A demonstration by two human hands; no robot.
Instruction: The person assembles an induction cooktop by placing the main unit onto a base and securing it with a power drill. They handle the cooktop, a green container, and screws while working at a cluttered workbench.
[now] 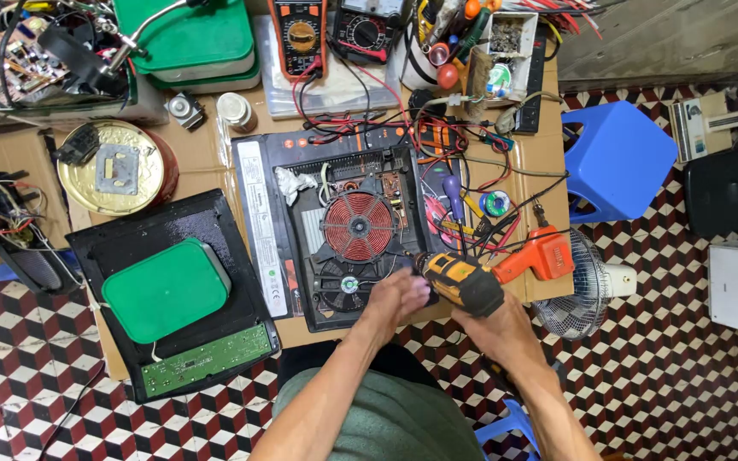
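Observation:
An opened induction cooker (318, 218) lies on the workbench, its copper coil (358, 226) and black cooling fan (348, 284) exposed. My right hand (490, 320) grips a yellow and black cordless screwdriver (460, 280), its tip pointing left at the cooker's right side near the fan. My left hand (396, 297) rests on the cooker's lower right corner, just beside the tool's nose. Whether its fingers pinch something is hidden.
A black cooker top with a green lid (164, 290) and a green circuit board (207, 360) lies left. An orange tool (535, 254), purple-handled screwdriver (453, 195), multimeters (301, 34), a round tin (117, 166), tangled wires, a blue stool (617, 158) and a small fan (587, 286) surround it.

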